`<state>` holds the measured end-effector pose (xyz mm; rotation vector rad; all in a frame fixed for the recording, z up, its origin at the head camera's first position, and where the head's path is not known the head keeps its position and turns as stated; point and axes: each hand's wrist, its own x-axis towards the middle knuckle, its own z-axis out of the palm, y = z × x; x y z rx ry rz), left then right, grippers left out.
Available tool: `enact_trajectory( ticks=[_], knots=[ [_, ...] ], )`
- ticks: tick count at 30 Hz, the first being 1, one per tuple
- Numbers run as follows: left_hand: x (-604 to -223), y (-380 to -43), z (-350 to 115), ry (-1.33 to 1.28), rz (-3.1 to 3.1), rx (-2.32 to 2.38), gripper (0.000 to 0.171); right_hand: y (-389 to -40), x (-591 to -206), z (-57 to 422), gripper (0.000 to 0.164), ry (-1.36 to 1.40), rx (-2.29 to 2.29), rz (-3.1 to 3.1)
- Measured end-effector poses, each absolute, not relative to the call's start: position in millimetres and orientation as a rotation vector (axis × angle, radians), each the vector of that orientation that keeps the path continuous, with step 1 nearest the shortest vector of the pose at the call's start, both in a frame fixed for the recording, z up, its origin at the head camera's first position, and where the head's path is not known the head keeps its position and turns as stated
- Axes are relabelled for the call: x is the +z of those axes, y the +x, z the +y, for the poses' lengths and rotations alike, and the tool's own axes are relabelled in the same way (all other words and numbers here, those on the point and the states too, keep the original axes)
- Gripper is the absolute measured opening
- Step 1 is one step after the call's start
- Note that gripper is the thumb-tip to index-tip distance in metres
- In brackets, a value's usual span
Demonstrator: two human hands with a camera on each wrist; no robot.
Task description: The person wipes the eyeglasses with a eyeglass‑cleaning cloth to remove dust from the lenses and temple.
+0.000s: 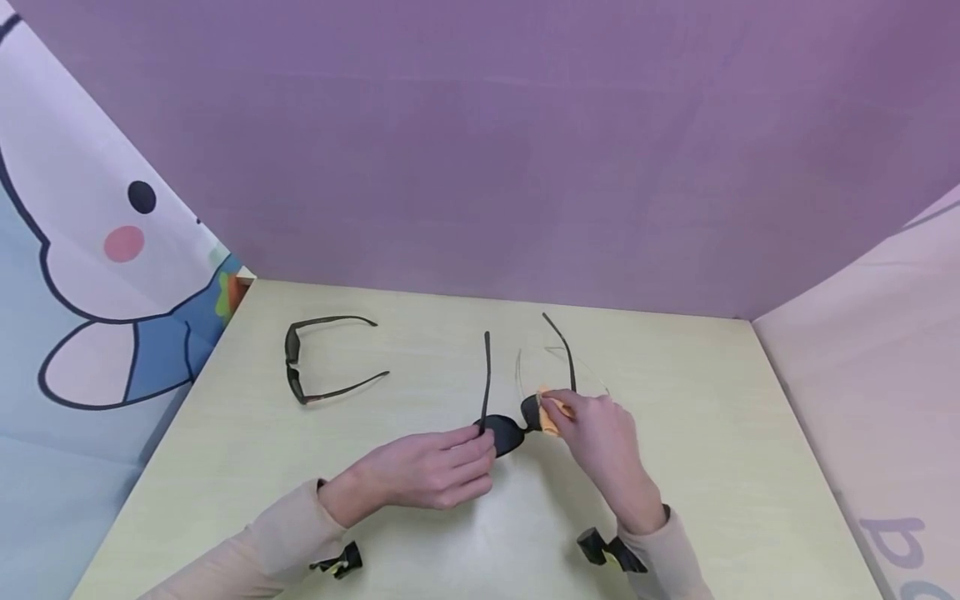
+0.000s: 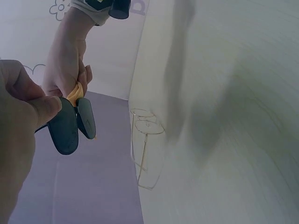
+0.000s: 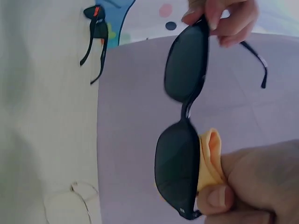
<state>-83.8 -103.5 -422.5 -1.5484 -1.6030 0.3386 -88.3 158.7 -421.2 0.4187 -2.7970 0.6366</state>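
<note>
Black sunglasses (image 1: pixel 506 436) with dark lenses are held up over the table between both hands, temples unfolded and pointing away. My left hand (image 1: pixel 435 471) pinches them at the left outer corner, thumb and fingers by the hinge. My right hand (image 1: pixel 600 433) pinches an orange cloth (image 1: pixel 550 421) against the right lens. In the right wrist view the folded cloth (image 3: pixel 211 158) lies behind that lens (image 3: pixel 177 163), with the right thumb near its lower outer corner. The part of the cloth inside the right fingers is hidden.
A second pair of dark glasses (image 1: pixel 293 371) lies at the table's left, temples open to the right. Thin wire-framed glasses (image 2: pixel 149 127) lie on the table beyond the right hand. A purple backdrop (image 1: pixel 480 167) rises behind the pale table (image 1: pixel 712 467), with printed cloth on both sides.
</note>
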Motion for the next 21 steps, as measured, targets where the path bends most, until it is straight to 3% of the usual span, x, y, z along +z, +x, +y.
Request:
enact_trajectory(
  ticks=[15, 21],
  knots=[
    [-422.1, -85.9, -101.6, -1.463, -1.686, 0.316, 0.029, -83.1, -424.6, 161.3, 0.013, 0.492, 0.962, -2.537],
    [-431.3, -91.6, -102.3, -1.373, -1.842, 0.0, 0.035, -80.1, -427.6, 164.0, 0.018, 0.476, 1.224, -2.226]
  ],
)
